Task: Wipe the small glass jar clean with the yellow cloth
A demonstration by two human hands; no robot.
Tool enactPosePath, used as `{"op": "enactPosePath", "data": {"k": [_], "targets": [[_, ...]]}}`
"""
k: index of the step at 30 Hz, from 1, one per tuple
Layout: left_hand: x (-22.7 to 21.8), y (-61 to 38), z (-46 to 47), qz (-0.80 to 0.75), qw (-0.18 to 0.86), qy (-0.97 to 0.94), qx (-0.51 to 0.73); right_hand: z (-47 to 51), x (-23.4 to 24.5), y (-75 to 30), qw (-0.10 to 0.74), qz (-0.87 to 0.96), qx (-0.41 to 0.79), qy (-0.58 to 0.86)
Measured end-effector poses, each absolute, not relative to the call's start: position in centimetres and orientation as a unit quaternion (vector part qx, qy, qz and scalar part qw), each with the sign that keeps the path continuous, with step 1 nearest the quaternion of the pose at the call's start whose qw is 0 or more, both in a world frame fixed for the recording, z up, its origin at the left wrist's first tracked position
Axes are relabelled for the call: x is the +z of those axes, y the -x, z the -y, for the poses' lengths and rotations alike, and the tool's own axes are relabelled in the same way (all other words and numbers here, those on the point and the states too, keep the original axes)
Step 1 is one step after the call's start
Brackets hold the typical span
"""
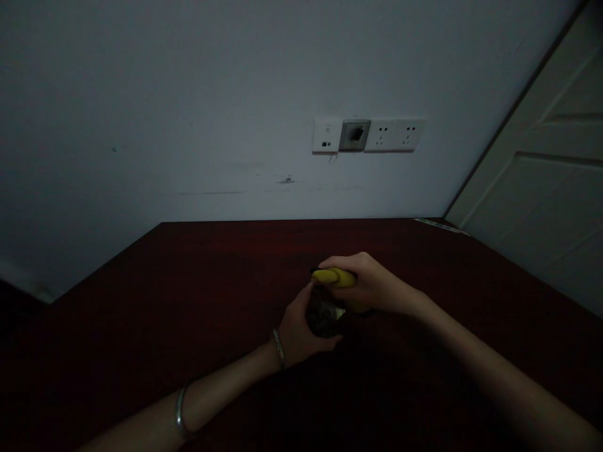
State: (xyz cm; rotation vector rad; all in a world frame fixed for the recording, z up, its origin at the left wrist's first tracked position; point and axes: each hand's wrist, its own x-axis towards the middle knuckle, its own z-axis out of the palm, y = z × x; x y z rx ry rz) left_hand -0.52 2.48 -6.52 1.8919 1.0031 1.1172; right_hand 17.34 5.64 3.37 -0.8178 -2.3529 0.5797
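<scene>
The light is dim. My left hand (301,329) is curled around the side of a dark, rounded object (323,317) with a small pale patch, its thumb and fingers on either side. Just above and to the right, my right hand (362,282) is closed around a yellow-handled tool (332,277). The tool's rounded yellow end points left, over the top of the dark object. More yellow shows below the right hand's fingers. Whether the tool touches the dark object, and what kind each is, I cannot make out in the shadow.
Both hands are over a dark red tabletop (226,263). Behind it stands a pale wall (188,113) with sockets and a switch panel (367,136). A white panelled door (556,194) borders the right side, and a thin printed strip (440,226) lies at the back right edge.
</scene>
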Motion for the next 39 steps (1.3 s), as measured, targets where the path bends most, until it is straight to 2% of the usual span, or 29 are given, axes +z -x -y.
{"op": "enactPosePath", "data": {"k": [5, 11, 17, 22, 24, 29, 39], "targets": [[-6.4, 0.4, -2.7, -0.409, 0.350, -0.725, 0.431, -5.2, 3.1, -16.8, 0.262, 0.902, 0.185, 0.289], [-6.3, 0.3, -2.5, -0.415, 0.370, -0.709, 0.434, -4.1, 4.0, -16.7, 0.250, 0.906, 0.211, 0.269], [-6.6, 0.2, -2.6, -0.401, 0.346, -0.722, 0.445, -3.1, 5.0, -16.6, 0.238, 0.905, 0.240, 0.259], [-7.1, 0.1, -2.7, -0.407, 0.343, -0.715, 0.454, -4.0, 4.7, -18.3, 0.331, 0.876, 0.204, 0.286], [-7.3, 0.0, -2.7, -0.407, 0.346, -0.711, 0.457, -4.7, 4.3, -18.9, 0.343, 0.865, 0.186, 0.315], [-7.4, -0.1, -2.7, -0.416, 0.342, -0.705, 0.462, -5.9, 2.8, -18.9, 0.304, 0.872, 0.182, 0.337], [-7.0, -0.1, -3.3, -0.459, 0.375, -0.657, 0.466, -4.4, 2.5, -17.6, 0.258, 0.897, 0.084, 0.348]]}}
